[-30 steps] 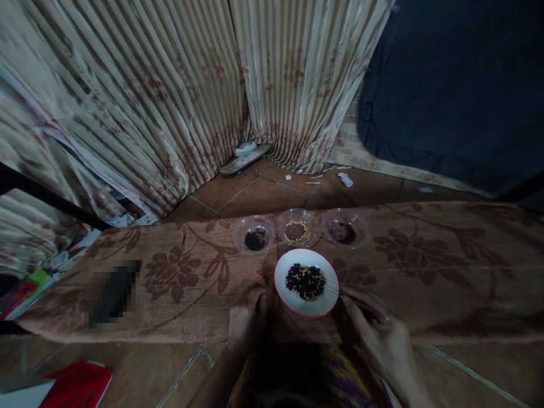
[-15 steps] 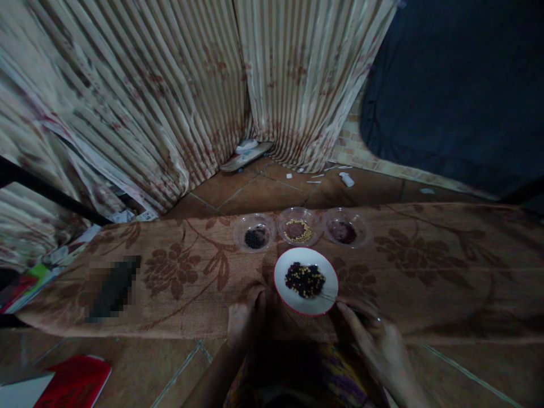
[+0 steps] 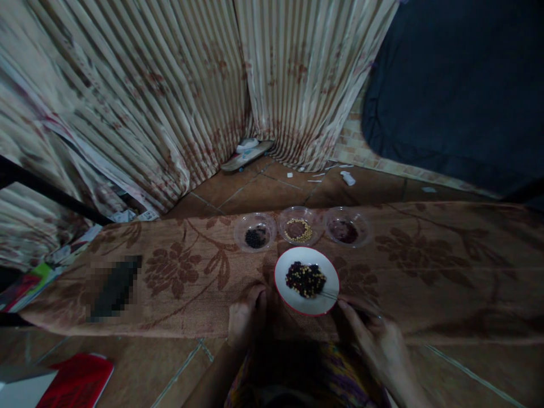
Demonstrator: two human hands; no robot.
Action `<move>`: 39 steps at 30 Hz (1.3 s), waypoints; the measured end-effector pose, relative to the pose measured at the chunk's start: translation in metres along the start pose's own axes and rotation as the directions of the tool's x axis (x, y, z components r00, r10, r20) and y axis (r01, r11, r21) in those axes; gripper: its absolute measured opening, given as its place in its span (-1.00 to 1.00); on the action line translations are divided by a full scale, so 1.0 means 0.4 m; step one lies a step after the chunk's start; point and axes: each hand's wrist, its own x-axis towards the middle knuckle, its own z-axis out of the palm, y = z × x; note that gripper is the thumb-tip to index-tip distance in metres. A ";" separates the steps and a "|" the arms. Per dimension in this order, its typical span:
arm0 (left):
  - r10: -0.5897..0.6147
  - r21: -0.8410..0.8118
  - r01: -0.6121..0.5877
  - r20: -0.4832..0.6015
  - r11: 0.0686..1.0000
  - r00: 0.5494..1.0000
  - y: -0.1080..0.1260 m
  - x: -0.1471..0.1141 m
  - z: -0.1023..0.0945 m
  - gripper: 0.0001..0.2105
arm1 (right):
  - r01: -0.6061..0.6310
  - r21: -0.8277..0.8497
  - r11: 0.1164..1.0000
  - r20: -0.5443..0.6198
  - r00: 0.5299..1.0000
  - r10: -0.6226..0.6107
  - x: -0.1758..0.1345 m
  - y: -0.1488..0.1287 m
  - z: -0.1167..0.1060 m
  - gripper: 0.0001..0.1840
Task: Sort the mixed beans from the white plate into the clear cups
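A white plate with a red rim [image 3: 284, 294] holds a heap of mixed dark and yellow beans [image 3: 305, 279]. My right hand [image 3: 374, 334] is closed around slim metal tweezers [image 3: 329, 295], whose thin tips reach over the plate's right side to the edge of the heap. Left of the plate, my left hand [image 3: 247, 314] rests curled on the cloth, apart from the plate, with nothing visible in it. Behind the plate stand three clear plastic bowls: one with black beans [image 3: 255, 238], one with yellow beans [image 3: 302, 233], one with dark red beans [image 3: 347, 232].
A brown flowered cloth [image 3: 191, 311] covers the long low table. A blurred dark object [image 3: 114, 289] lies on its left part. Beyond are striped curtains [image 3: 204, 85], a skateboard [image 3: 250, 156] and a white bottle [image 3: 347, 178] on the tiled floor. A red item [image 3: 80, 379] lies at lower left.
Almost nothing differs. The view has shifted very slightly; both hands, the tweezers and the plate keep their places.
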 end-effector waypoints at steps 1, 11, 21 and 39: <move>0.000 0.001 0.000 0.001 1.000 1.000 -0.001 0.000 0.001 -0.81 | -0.005 -0.001 1.000 0.007 1.000 0.005 0.001 0.003 -0.001 -0.62; 0.029 0.000 -0.029 -0.025 1.000 0.999 -0.005 -0.001 0.004 -0.82 | -0.080 -0.012 0.997 -0.032 0.996 0.079 0.004 0.021 0.002 -0.59; 0.008 0.004 -0.008 -0.003 1.000 1.000 0.004 0.000 -0.002 -0.80 | -0.069 0.041 0.997 -0.038 0.997 0.070 0.007 0.018 0.005 -0.60; 0.021 -0.001 -0.021 -0.013 1.000 1.000 -0.001 0.001 0.001 -0.82 | -0.080 0.077 0.994 -0.022 0.996 0.082 0.005 -0.005 0.022 -0.62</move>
